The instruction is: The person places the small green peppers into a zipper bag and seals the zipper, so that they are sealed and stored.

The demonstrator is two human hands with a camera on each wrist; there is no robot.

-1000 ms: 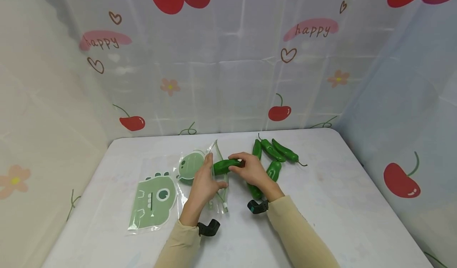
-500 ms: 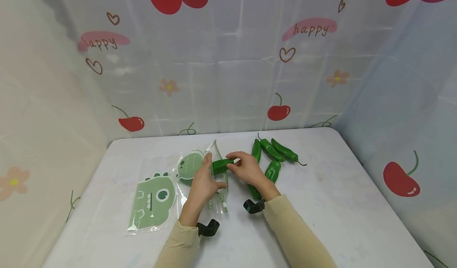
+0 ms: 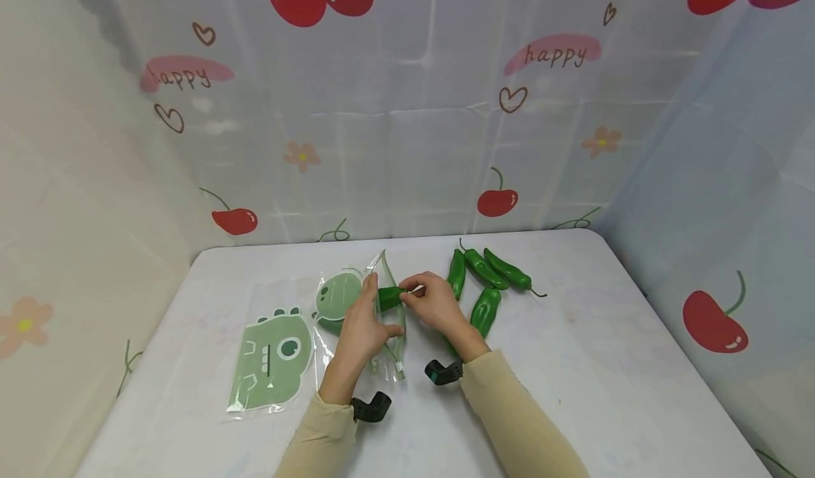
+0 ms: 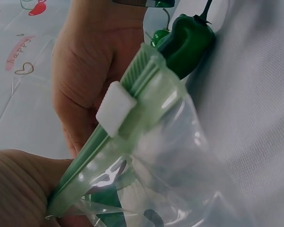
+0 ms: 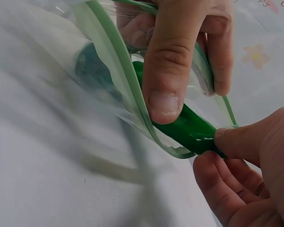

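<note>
My left hand (image 3: 361, 329) holds the mouth of a clear zip bag (image 3: 339, 296) with a green dinosaur print. Its thumb lies at the near lip in the right wrist view, its fingers at the far side. The green zip strip carries a white slider (image 4: 116, 109). Between the fingertips of my right hand (image 3: 439, 310) the stem end of a green chili pepper (image 5: 193, 130) is pinched. Most of this pepper sits inside the bag mouth, partly hidden by the left thumb. Another dark green shape (image 3: 328, 325) shows through the bag's plastic.
A second dinosaur-print bag (image 3: 270, 361) lies flat at the left. Several green chili peppers (image 3: 485, 311) lie right of my right hand, one partly under that wrist. The white table (image 3: 605, 365) meets a printed curtain (image 3: 407, 146) at its back edge.
My right hand has moved left, sliding the pepper deeper into the bag, so less of it shows. The left hand and the bag stay almost in place.
</note>
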